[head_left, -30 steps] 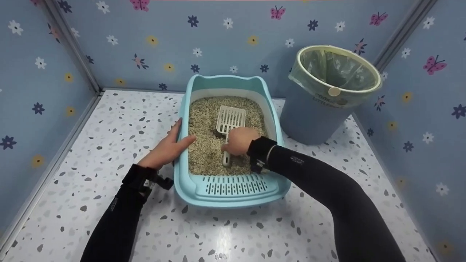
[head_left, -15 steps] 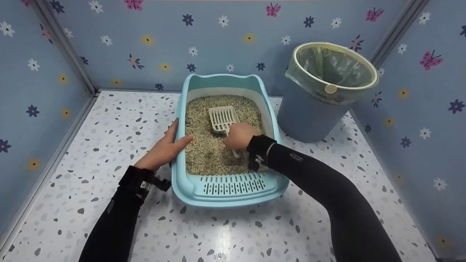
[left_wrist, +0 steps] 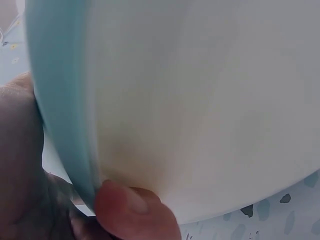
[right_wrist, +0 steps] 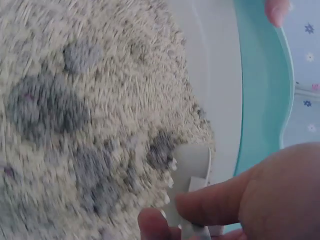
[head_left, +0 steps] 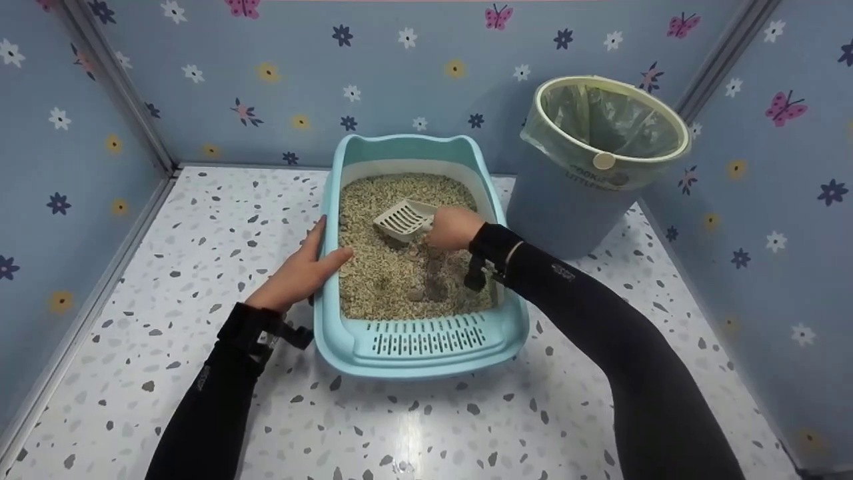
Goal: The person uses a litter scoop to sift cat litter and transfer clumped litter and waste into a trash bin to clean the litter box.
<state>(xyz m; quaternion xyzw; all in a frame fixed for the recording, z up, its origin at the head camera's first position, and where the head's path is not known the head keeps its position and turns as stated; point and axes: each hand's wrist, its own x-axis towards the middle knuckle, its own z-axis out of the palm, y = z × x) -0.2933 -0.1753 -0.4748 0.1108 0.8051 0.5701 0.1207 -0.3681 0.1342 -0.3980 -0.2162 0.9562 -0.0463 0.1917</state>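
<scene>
A light blue litter box (head_left: 421, 367) with a white inner wall holds tan granular litter (head_left: 380, 287). My right hand (head_left: 454, 228) grips the handle of a pale slotted scoop (head_left: 402, 221), whose head lies tilted at the litter's surface, pointing left. In the right wrist view the thumb and fingers of my right hand (right_wrist: 280, 195) pinch the scoop (right_wrist: 192, 162), and several dark grey clumps (right_wrist: 45, 107) show in the litter. My left hand (head_left: 296, 270) holds the box's left side, thumb over the rim; in the left wrist view a fingertip (left_wrist: 132, 212) touches the pale outer wall (left_wrist: 210, 110).
A blue-grey bin (head_left: 560, 200) with a clear liner and cream rim stands at the box's back right. Flowered panels (head_left: 220, 80) enclose the back and both sides. The floor (head_left: 373, 427) is white with grey specks.
The scoop has turned so its head points left, and my right hand has moved right and slightly up. A darker patch of litter shows below that hand. My left hand keeps its hold.
</scene>
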